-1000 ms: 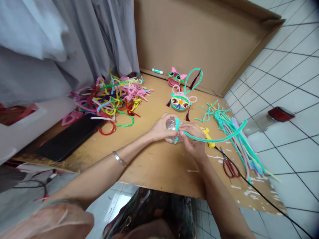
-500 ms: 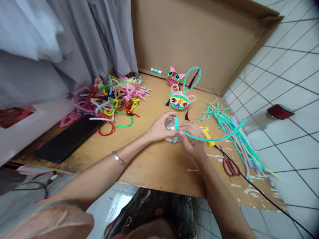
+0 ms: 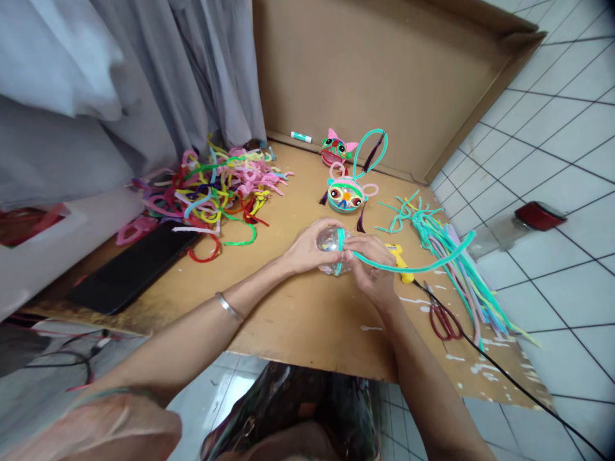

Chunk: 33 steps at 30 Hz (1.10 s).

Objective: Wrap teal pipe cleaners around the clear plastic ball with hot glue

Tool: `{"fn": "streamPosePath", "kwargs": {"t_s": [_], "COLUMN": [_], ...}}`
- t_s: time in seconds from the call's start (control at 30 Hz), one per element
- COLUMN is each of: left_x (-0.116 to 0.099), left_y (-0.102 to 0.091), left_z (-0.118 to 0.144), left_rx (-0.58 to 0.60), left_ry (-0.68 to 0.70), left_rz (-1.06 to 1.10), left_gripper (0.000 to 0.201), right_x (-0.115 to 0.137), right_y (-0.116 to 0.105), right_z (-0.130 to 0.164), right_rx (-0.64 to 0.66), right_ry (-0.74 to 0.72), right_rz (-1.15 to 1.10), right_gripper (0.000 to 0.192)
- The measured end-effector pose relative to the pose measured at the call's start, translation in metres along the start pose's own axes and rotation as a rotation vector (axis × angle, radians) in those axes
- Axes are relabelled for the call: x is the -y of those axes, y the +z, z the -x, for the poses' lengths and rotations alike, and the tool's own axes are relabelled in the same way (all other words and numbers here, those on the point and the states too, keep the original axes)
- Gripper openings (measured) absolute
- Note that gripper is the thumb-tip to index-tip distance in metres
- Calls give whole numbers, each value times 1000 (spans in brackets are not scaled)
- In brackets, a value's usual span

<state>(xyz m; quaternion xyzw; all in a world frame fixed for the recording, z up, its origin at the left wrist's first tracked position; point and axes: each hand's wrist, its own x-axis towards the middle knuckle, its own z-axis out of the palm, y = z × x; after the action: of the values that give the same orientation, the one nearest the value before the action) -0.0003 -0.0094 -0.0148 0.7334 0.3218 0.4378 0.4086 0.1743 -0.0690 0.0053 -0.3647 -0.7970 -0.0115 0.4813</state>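
Observation:
A clear plastic ball is held just above the table in front of me. My left hand wraps round its left side, thumb in front and fingers behind. A teal pipe cleaner circles the ball's middle as an upright band, and its long free end curves away to the right. With thumb and fingers pinched, my right hand grips this pipe cleaner against the ball's right side. Behind the ball sits a finished animal-face ornament with pink loop ears and dark tassels.
Tangled pipe cleaners and a black phone-like slab lie to the left. On the right are a yellow glue gun with its black cord, red-handled scissors and a pipe-cleaner bundle. A pink face ornament and glue stick stand behind.

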Motion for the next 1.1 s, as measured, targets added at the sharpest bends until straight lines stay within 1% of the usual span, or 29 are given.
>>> {"fn": "streamPosePath", "kwargs": {"t_s": [0.23, 0.5, 0.8, 0.97, 1.1], "left_x": [3, 2, 7, 7, 10], "left_y": [0, 0, 0, -1, -3], "left_z": [-2, -1, -2, -3, -4], "left_rx": [11, 23, 23, 39, 60], "left_ry": [39, 18, 88, 71, 98], "left_rz": [-14, 1, -18, -25, -33], "left_gripper": [54, 64, 51, 54, 55], "right_x": [3, 0, 0, 1, 2], "right_y": [0, 0, 1, 1, 1], "right_z": [-3, 0, -1, -1, -2], "right_rx": [-18, -20, -26, -33, -39], "right_ry": [-3, 38, 21, 51, 46], "right_rz": [-31, -33, -39, -43, -25], "right_gripper": [11, 11, 10, 11, 12]}}
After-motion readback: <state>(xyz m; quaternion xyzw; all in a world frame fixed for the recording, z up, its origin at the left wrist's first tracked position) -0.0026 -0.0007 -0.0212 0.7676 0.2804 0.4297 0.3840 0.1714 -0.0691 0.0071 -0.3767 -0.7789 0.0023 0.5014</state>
